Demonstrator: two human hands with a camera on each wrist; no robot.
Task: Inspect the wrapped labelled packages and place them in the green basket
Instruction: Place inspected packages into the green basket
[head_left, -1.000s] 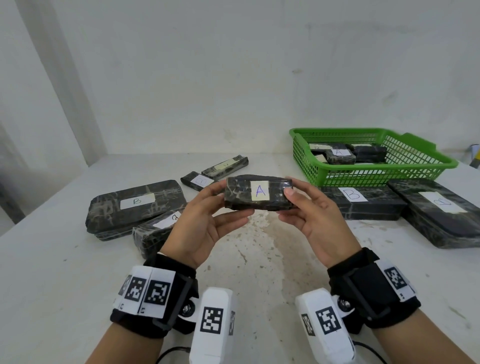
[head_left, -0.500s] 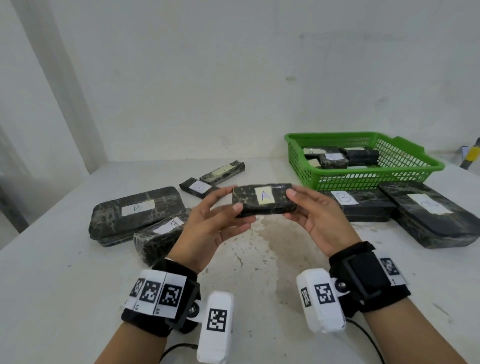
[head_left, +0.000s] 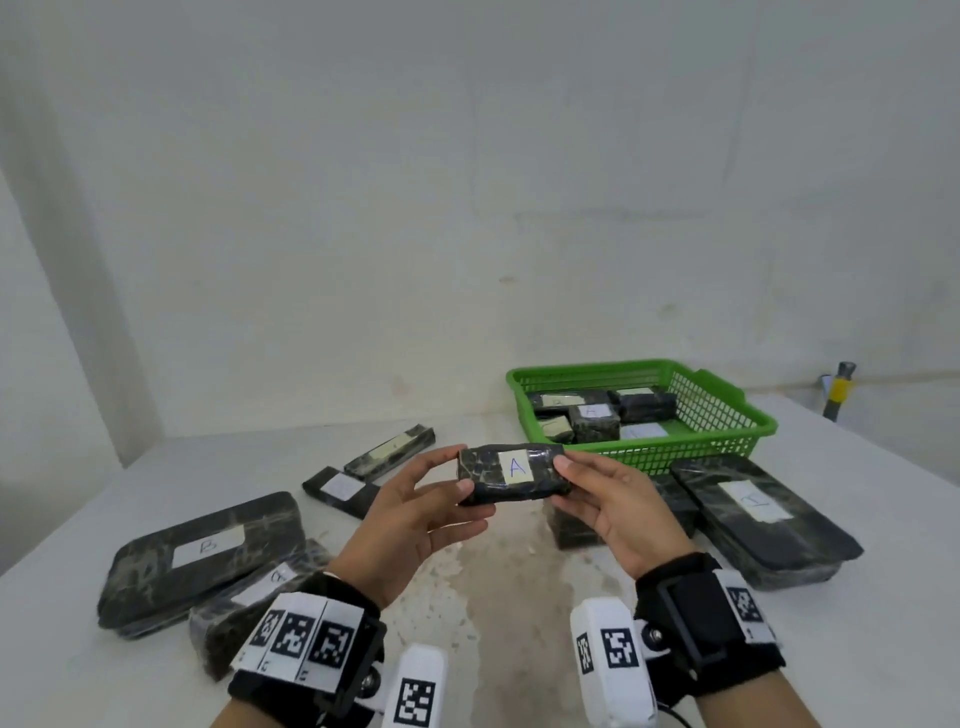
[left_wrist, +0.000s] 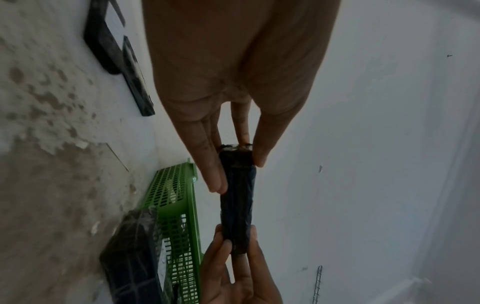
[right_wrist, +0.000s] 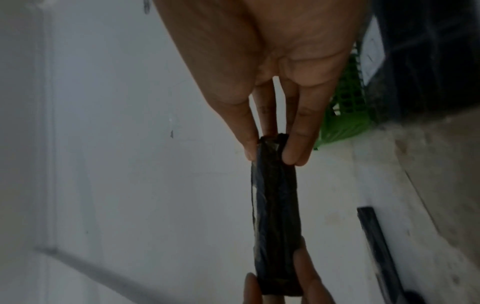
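The left hand (head_left: 410, 525) and right hand (head_left: 618, 514) each pinched one end of the package marked A (head_left: 511, 474), raised above the tabletop (head_left: 498, 597). Beyond that grip, to its right, sat the green basket (head_left: 727, 415) holding other packages.

You've got a white table (head_left: 519, 613) under everything, its middle stained and mottled brown. A pale wall (head_left: 467, 208) rises behind it. Off at the far right edge, a yellow-and-black tool handle (head_left: 837, 391) stands upright.
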